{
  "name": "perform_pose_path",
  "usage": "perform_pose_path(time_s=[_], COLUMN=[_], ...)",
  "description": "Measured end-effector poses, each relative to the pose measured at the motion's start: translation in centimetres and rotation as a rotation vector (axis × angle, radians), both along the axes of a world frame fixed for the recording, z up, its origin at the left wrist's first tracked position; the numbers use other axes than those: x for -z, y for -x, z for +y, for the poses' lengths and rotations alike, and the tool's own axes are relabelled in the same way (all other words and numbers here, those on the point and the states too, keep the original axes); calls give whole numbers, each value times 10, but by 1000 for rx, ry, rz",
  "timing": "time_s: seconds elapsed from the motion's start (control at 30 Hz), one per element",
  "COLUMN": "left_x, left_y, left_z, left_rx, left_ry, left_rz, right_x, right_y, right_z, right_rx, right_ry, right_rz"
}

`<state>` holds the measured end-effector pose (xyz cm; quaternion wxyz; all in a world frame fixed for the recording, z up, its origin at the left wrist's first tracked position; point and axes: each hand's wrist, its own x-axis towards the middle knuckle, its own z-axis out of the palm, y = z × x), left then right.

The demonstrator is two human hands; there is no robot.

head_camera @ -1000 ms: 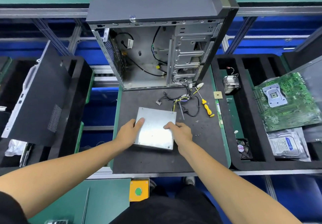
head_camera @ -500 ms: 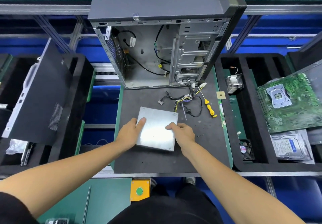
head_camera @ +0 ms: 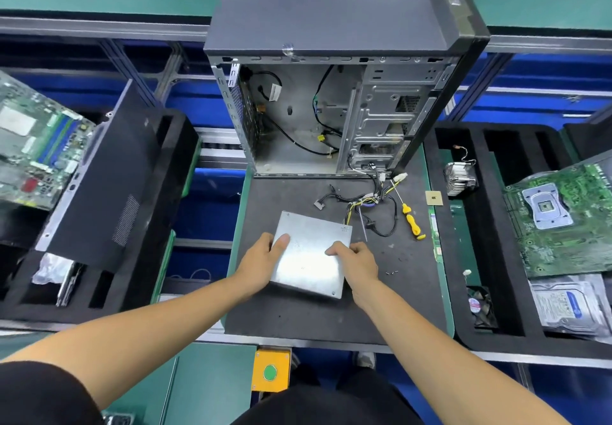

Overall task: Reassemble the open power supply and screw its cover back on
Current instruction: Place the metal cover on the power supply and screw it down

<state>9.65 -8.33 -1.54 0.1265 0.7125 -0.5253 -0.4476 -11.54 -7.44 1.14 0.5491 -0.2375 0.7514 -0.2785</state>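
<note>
On a dark desk mat (head_camera: 298, 318), a silver power supply (head_camera: 311, 259) is gripped at its sides by the left hand (head_camera: 261, 264) and right hand (head_camera: 357, 262). A yellow screwdriver (head_camera: 410, 221) lies near the mat's right edge.

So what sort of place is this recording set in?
Most likely a computer assembly or repair line bench. An opened PC case stands on a dark work mat, and foam trays to the sides hold parts such as a motherboard.
</note>
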Motion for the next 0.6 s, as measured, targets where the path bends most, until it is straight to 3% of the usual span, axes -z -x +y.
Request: perform_pose_path(time_s=[0.17, 0.3, 0.43, 0.6], left_x=[0, -1, -4, -9], left_y=[4, 1, 1, 7], left_z=[6, 0, -2, 2], left_rx=[-36, 49, 23, -34], left_ry=[128, 94, 19, 90], left_rz=[-66, -72, 62, -26], right_x=[6, 7, 5, 5], right_y=[-5, -14, -18, -18], right_z=[5, 12, 13, 13], right_rx=[36, 70, 63, 121], right_ry=[33, 94, 107, 52], right_rz=[-16, 15, 25, 0])
